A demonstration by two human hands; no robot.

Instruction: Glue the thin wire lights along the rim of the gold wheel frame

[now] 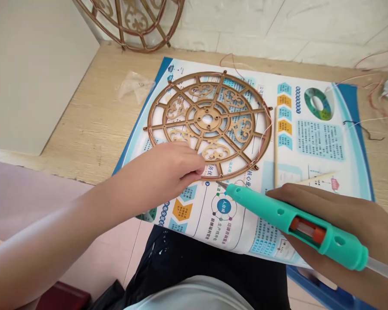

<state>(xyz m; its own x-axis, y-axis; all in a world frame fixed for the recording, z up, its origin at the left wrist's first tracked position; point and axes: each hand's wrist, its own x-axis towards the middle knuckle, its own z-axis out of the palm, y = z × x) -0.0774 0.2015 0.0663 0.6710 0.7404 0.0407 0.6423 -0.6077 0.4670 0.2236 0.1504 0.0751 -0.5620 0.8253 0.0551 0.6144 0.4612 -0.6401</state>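
Note:
A brown openwork wheel frame (181, 91) with spokes and scroll ornaments lies flat on a printed poster. Thin wires run along its outer ring. My left hand (177, 168) is closed at the near edge of the wheel, thumb and fingers together on its rim; the fingertips are partly hidden. In my right hand (310, 198) is a teal glue gun (261, 206), with a clear glue stick (384, 269) coming out of its back end. The metal tip points left and is close to the wheel's near rim, just right of my left hand.
The poster (310, 159) covers much of the wooden table (74, 129). Another brown wheel frame (142, 32) leans on the wall. A clear plastic bag (134, 88) lies left of the poster. Thin wooden sticks (276, 142) and red and white wires (375, 94) are at the right.

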